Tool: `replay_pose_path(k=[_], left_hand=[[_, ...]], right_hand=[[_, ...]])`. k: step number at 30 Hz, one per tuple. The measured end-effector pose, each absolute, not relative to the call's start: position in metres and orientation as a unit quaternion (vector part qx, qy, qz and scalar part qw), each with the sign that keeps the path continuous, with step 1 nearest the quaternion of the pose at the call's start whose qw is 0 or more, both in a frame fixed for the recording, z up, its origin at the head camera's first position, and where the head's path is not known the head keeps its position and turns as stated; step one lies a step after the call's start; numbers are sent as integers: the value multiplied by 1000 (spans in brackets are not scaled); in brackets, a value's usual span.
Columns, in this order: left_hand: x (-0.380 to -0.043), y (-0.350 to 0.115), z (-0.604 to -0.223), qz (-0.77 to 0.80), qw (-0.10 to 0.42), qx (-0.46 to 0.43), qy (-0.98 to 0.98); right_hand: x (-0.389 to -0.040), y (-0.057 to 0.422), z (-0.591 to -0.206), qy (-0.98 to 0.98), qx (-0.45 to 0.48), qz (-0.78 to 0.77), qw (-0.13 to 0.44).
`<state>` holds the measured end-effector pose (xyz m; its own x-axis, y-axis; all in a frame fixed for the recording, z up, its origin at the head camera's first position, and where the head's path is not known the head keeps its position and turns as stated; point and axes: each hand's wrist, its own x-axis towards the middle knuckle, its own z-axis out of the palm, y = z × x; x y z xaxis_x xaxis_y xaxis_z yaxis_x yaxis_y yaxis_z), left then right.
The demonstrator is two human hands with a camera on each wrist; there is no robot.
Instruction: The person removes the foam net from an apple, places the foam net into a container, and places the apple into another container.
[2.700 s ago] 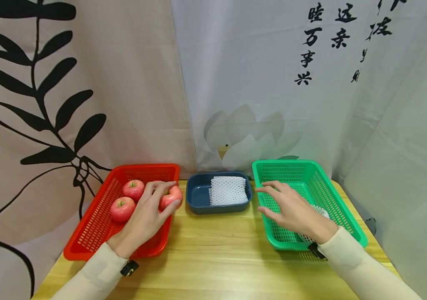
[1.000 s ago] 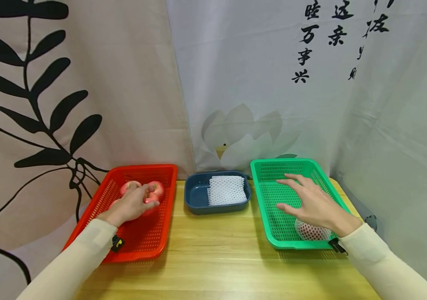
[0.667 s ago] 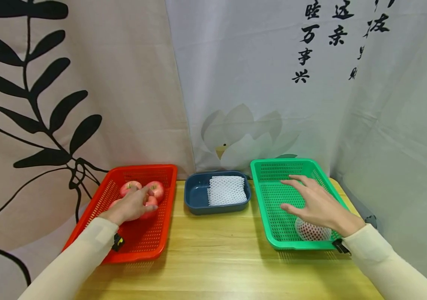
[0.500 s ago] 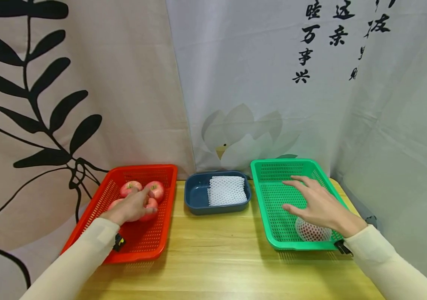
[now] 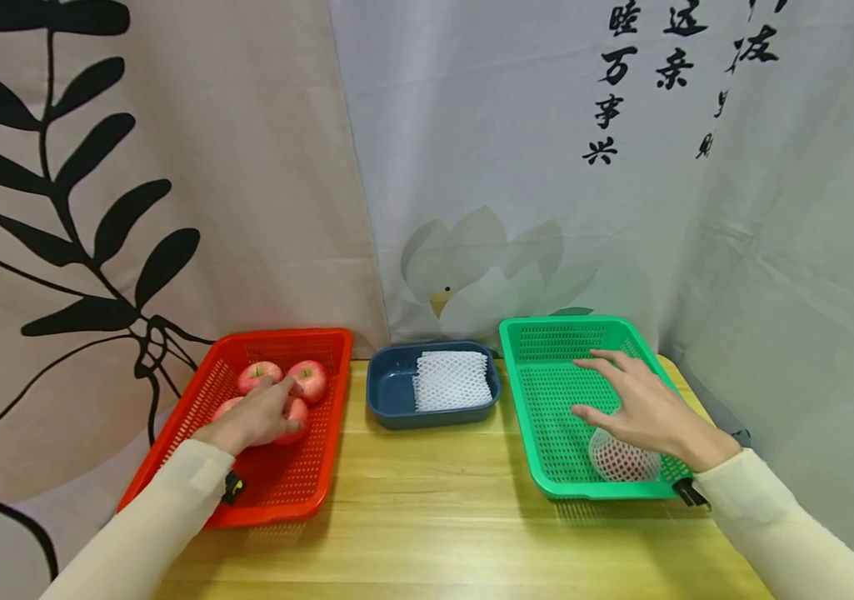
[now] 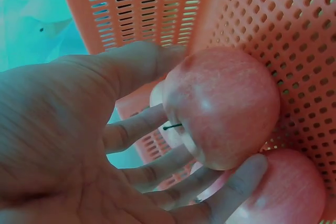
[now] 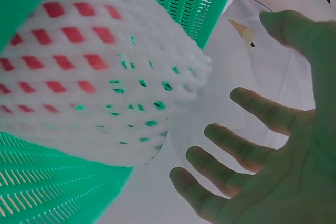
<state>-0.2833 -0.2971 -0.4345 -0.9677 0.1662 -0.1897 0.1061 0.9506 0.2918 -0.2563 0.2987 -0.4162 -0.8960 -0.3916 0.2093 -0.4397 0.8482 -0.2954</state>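
Observation:
In the red basket [image 5: 332,417], my left hand [image 5: 257,417] curls around a red apple [image 5: 296,421] at the front of the group. The left wrist view has my thumb along that apple [image 6: 226,106] and my fingers under its lower side, stem toward the palm. More apples lie beside it: one behind to the right [image 5: 309,381], one behind to the left [image 5: 258,375], and one partly covered by the hand [image 5: 226,407]. My right hand [image 5: 655,412] hovers over the green basket [image 5: 554,400], fingers spread and holding nothing, above an apple in a white foam net [image 5: 621,458].
Between the baskets stands a dark blue tray [image 5: 392,392] with flat white foam nets [image 5: 453,382] stacked in its right half. The wooden table [image 5: 427,508] runs up to a printed cloth backdrop [image 5: 486,167].
My left hand has moved from the red basket's right rim, where it held an apple, back left and down among the apples, around the front one. My right hand has drifted right.

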Motion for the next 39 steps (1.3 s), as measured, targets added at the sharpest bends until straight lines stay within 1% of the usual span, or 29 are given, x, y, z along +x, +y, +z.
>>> replay_pose_path(k=[2,10,18,25,28,34,39], left_hand=[[-281,-297,-434,143,103,70,982],[-273,-294,-430,167,59,98,979],[-266,-284,-418,148,37,85,985],[-254,-264,-407,152,-18,125,980],[-251,-254,-406,163,-33,144,975],[-244,-235,-404,181,-44,160,969],[-238,-220,-403,186,-50,157,969]], right_hand=[[-257,300,-417,-958,218,171,71],[-258,303,-416,-957,222,168,74],[-258,307,-413,-958,221,169,67],[-259,312,-411,-960,218,161,70],[-260,312,-410,-961,216,161,68],[-260,315,-410,-962,211,162,60],[-261,317,-410,-965,204,158,50]])
